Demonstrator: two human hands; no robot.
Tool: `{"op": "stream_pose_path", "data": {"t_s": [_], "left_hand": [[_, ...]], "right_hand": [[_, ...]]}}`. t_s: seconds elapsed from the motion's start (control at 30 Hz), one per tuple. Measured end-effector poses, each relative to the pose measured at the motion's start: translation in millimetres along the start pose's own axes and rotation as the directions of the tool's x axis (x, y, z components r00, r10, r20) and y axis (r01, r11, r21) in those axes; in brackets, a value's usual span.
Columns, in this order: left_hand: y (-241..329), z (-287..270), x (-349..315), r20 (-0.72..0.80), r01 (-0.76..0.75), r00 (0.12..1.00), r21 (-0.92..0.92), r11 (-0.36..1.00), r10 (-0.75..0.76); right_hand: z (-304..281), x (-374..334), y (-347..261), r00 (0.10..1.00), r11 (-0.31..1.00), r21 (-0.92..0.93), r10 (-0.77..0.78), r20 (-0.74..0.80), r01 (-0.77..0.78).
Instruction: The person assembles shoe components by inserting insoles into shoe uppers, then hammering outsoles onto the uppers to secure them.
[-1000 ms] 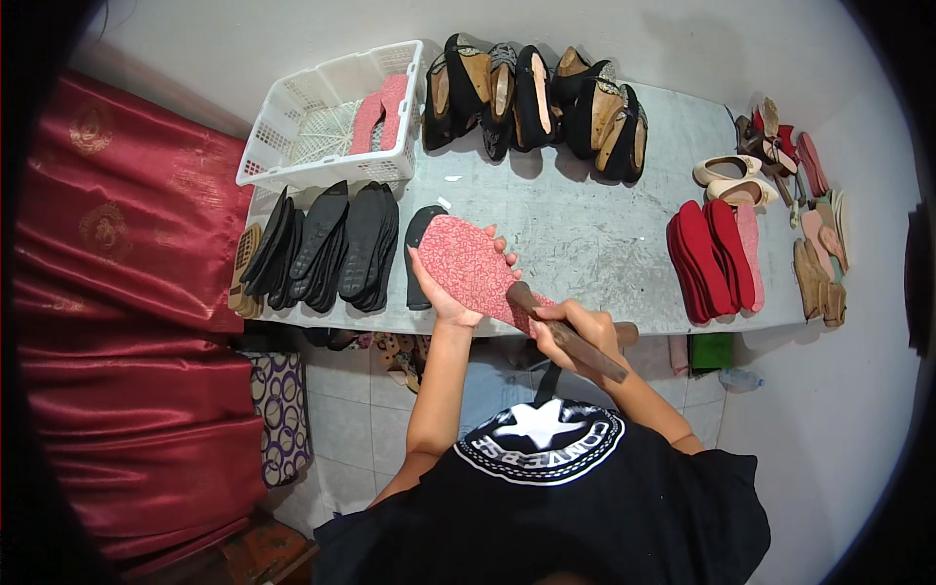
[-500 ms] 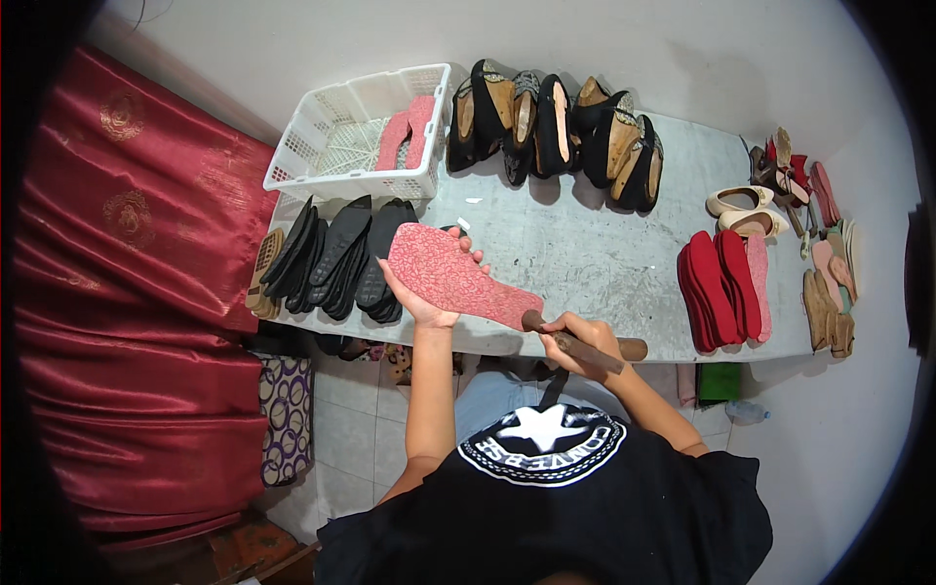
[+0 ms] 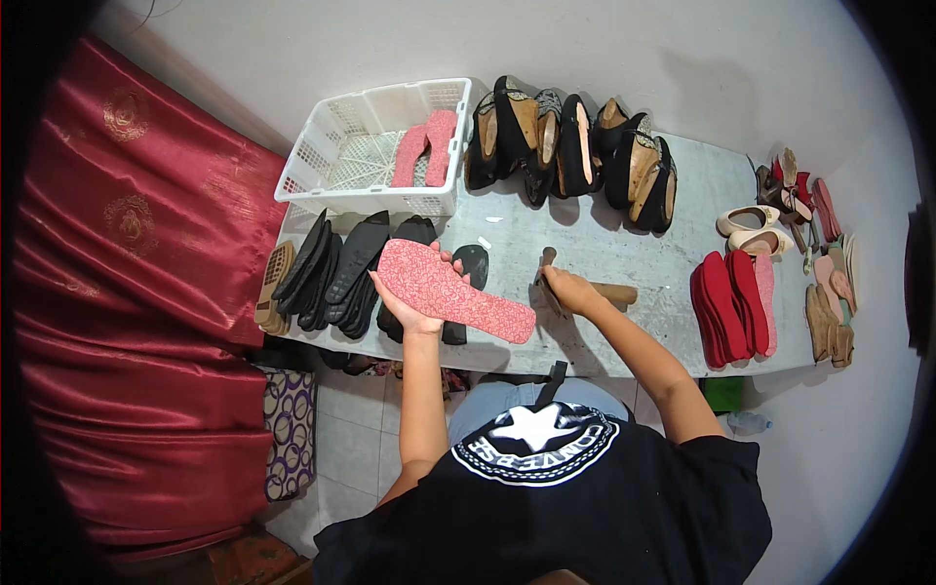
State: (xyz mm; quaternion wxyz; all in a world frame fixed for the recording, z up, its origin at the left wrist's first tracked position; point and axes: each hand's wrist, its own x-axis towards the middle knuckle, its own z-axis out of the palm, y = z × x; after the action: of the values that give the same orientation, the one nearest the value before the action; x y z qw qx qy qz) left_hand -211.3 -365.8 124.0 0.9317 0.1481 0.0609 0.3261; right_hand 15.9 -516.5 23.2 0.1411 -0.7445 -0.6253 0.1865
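My left hand [image 3: 414,307] holds a pink, crackle-patterned shoe sole [image 3: 453,291] from beneath, above the table's near edge. Its wide end points left, and its narrow end tilts down to the right. My right hand [image 3: 570,290] is closed round a brown, stick-like tool [image 3: 549,256] low over the table, to the right of the sole and apart from it. The fingers hide much of that tool. A wooden cylinder [image 3: 619,292] shows past my right wrist; whether it belongs to the tool, I cannot tell. A black sole [image 3: 472,261] lies partly behind the pink one.
On the grey table [image 3: 517,229] stand a white basket [image 3: 380,202] with pink soles, black wedge shoes [image 3: 577,146], stacked black soles [image 3: 356,263] and red soles [image 3: 721,307]. Cream flats [image 3: 751,222] sit at right. A red curtain [image 3: 146,292] hangs at left.
My right hand has moved up and away from the pink sole, taking the brown tool off its narrow end. My left hand still holds the sole, slightly shifted in view.
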Motion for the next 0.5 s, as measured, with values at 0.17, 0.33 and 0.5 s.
{"op": "stream_pose_path", "data": {"t_s": [0.17,0.33,0.5], "left_hand": [[17,-4,11,-0.013,0.046,0.999,-0.065,0.997,-0.047],[33,-17,23,0.015,0.092,0.996,-0.097,0.991,-0.091],[44,-25,36,0.062,0.141,0.989,-0.125,0.982,-0.134]], "right_hand": [[29,2,8,0.999,0.995,-0.1,-0.009,-0.035,0.005],[47,-3,-2,0.997,0.99,-0.141,-0.03,-0.066,0.02],[50,-8,-7,0.996,0.996,-0.084,-0.011,-0.093,0.004]]}}
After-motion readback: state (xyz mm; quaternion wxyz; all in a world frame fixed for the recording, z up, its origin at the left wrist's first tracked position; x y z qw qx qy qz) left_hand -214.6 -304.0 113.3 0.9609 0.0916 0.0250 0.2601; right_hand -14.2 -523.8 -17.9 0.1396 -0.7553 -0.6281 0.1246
